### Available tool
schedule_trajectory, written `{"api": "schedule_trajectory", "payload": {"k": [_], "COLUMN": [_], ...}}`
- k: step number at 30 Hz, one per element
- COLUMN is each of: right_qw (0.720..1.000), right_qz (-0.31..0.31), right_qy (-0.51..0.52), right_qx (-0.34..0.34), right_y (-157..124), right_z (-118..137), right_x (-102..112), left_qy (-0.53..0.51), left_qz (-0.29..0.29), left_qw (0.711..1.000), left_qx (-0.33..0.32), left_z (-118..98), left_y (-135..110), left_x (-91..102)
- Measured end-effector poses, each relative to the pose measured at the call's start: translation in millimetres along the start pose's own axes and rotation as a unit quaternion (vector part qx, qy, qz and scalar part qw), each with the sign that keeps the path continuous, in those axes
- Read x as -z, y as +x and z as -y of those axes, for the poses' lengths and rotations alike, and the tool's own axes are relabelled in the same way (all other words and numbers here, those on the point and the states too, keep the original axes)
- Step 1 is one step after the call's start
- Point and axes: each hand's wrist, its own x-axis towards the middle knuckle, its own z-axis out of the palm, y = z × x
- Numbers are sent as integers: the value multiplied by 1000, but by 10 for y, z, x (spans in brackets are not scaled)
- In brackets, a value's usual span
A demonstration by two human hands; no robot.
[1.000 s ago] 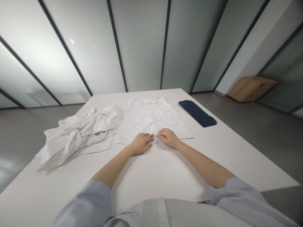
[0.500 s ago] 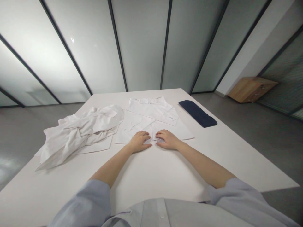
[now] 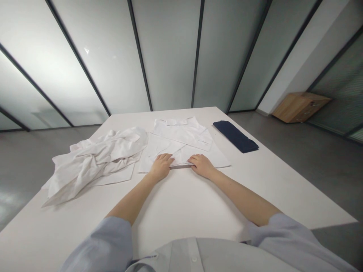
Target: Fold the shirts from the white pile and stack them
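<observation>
A white shirt [image 3: 181, 138] lies spread on the table, with a band of cloth at its far end and a layer folded slantwise over its middle. At its near edge, my left hand [image 3: 162, 165] pinches the hem with the fingers on top. My right hand [image 3: 202, 165] grips the same hem a short way to the right, its thumb hidden. Between the two hands the hem stands slightly off the table, with a thin shadow below.
A crumpled heap of white cloth [image 3: 98, 158] covers the left side of the white table [image 3: 176, 211]. Toward the far right edge lies a folded navy cloth [image 3: 236, 136]. Frosted glass panels [image 3: 167, 53] rise behind, and a wooden cabinet [image 3: 297, 107] stands on the floor at right.
My hands have moved apart, the left one shifting left and the right slightly right. The hem between them now runs straighter and sits slightly raised.
</observation>
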Motion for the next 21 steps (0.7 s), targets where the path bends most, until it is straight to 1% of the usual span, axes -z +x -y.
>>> {"api": "schedule_trajectory", "payload": {"k": [3,5,7,9,12,15,17,19,21], "right_qw": [998,994,990,987,991,991,985,979,970], "right_qz": [15,30,45,47,26,-1,-9,-5,7], "right_qy": [-23,-39,-53,-53,-6,69,113,152,194], "right_qx": [-51,-94,-127,-142,-133,-119,-127,-139,-144], "right_y": [-58,-79,-90,-109,-188,-317,-404,-481,-553], "right_z": [-190,-376,-586,-793,-1025,-1114,-1108,-1079,-1050], "right_x": [82,143,193,214,172,111,138,257,462], "left_qy": [32,34,26,15,0,-23,-44,-69,-103], "left_qz": [45,85,120,137,120,104,115,138,160], "left_qw": [995,989,986,984,985,985,984,980,975], "left_qx": [81,114,116,113,127,133,131,125,112], "left_z": [236,411,570,690,782,798,796,798,801], "left_y": [-67,-102,-133,-171,-242,-295,-309,-317,-336], "left_x": [94,155,207,234,216,197,257,408,645]}}
